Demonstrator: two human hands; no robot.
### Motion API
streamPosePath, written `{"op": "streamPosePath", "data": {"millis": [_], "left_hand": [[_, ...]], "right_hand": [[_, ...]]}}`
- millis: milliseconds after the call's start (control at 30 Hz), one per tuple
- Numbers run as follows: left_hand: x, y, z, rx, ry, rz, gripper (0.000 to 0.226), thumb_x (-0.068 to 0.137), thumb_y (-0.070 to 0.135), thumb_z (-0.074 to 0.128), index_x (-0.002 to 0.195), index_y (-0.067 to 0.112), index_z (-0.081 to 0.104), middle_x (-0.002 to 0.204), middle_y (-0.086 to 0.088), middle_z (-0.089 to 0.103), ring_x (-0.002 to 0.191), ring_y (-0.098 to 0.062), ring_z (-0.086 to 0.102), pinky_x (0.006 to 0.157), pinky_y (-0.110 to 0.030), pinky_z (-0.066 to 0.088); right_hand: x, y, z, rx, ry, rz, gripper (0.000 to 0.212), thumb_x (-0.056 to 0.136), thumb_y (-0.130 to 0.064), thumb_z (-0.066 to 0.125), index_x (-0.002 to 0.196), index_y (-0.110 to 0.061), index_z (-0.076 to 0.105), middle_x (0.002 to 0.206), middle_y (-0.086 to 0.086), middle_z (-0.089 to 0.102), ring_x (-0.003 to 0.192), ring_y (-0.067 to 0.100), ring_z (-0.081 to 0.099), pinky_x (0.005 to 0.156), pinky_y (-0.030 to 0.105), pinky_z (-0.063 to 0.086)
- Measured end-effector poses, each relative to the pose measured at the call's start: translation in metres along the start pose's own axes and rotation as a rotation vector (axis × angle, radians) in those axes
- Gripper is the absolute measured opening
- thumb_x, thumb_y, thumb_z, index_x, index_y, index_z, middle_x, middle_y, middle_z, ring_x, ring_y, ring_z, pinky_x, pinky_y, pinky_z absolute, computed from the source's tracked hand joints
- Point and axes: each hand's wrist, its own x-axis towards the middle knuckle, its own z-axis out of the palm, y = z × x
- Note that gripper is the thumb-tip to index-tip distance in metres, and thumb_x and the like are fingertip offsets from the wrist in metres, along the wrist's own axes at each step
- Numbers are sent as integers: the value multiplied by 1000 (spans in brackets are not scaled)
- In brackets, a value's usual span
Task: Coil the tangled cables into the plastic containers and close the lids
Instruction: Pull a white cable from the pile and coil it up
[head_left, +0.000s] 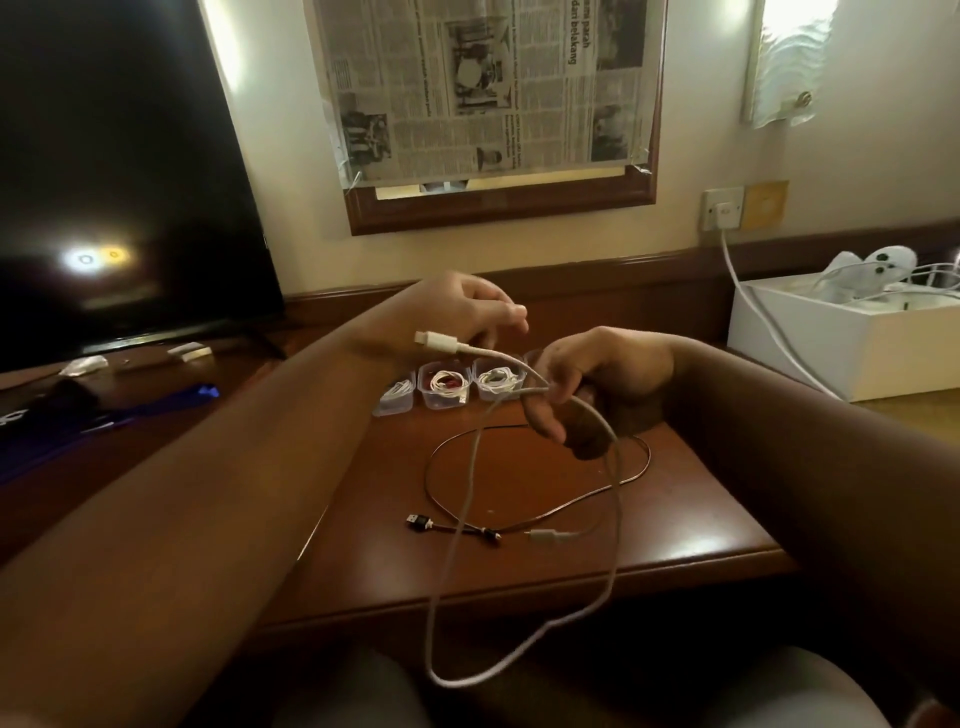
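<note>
head view: white cable (470, 525) past table edge (519, 587)

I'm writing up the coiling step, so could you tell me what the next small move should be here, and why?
Probably wrap another turn round the right hand. The left hand pinches the white cable near its plug, the right hand grips it further along, and a long slack loop hangs below the table edge, too loose for a plastic container.
</note>
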Motion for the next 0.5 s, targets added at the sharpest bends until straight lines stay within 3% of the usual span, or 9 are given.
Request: {"op": "streamPosePath", "data": {"millis": [100,233,300,500], "left_hand": [[0,1,8,-196,-14,-79,26,96,29,61,102,6,71,62,0,59,58,-13,53,56,-23,44],[-8,0,18,-159,-64,-66,33,100,36,53,101,11,74,67,-1,60,60,-14,55,55,-23,44],[-14,0,21,-140,-112,-116,37,102,42,47,103,16,73,68,1,61,59,-11,56,55,-21,47],[-21,-16,34,-389,-24,-217,59,102,56,32,102,11,70,82,-9,68,76,-21,65,73,-36,53]], "right_hand": [[-3,-2,7,66,49,-54,21,76,-24,61,76,-5,67,53,-2,37,43,12,32,50,20,40],[-3,-1,17,-320,343,225,26,93,-25,55,91,-5,71,60,0,35,50,14,29,49,26,27],[3,3,21,-459,463,276,26,100,-23,53,98,-5,71,57,-4,40,49,12,32,48,26,30],[9,13,23,-327,601,54,35,104,-31,42,93,-5,64,62,0,44,54,13,38,55,27,34]]}}
